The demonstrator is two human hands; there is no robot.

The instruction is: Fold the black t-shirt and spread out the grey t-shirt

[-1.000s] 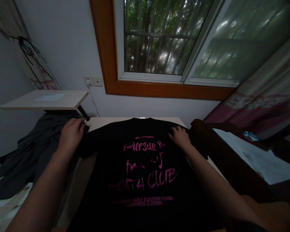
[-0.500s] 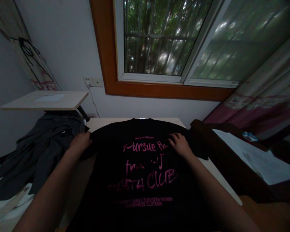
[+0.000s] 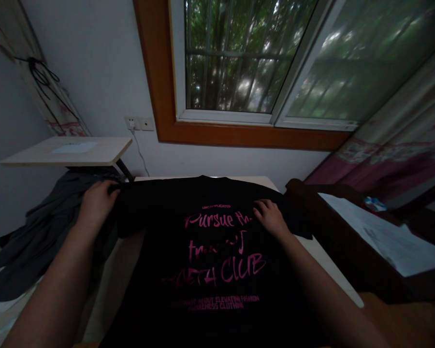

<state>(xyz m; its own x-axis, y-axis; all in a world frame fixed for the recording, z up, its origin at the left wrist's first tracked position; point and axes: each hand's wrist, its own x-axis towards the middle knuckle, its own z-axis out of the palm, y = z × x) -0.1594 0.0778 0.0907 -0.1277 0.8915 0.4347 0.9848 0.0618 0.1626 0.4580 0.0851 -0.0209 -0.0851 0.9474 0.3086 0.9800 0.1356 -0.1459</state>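
**Black T-shirt [image 3: 217,270] spread on pale table [image 3: 329,267], one sleeve [image 3: 136,208] pinched at its edge**

The black T-shirt is laid out with its collar end toward the wall [image 3: 188,157] and its lower part toward the wearer of the camera; the bottom hem cannot be made out. Pink lettering [image 3: 223,268] is shown face up across the middle, and "CLUB" can be read in it.

The outer upper corner of the sleeve is nipped between the thumb and fingers of the left hand [image 3: 97,200], which are drawn almost together, and the sleeve is held out to the side. The right hand [image 3: 270,215] is rested palm down near the opposite shoulder, its fingers loosely parted and slightly bent; nothing is gripped by it, and the end of the top pink line is covered by the fingertips.

Beside the left forearm, dark grey clothes [image 3: 54,222] are heaped below a raised pale board [image 3: 94,152], on which a sheet of paper [image 3: 74,147] is placed. On the right, a whitish sheet [image 3: 377,232] is seen lying on a dark brown surface [image 3: 351,246]. Beyond the table, a window [image 3: 239,63] is framed in orange-brown wood [image 3: 239,136].
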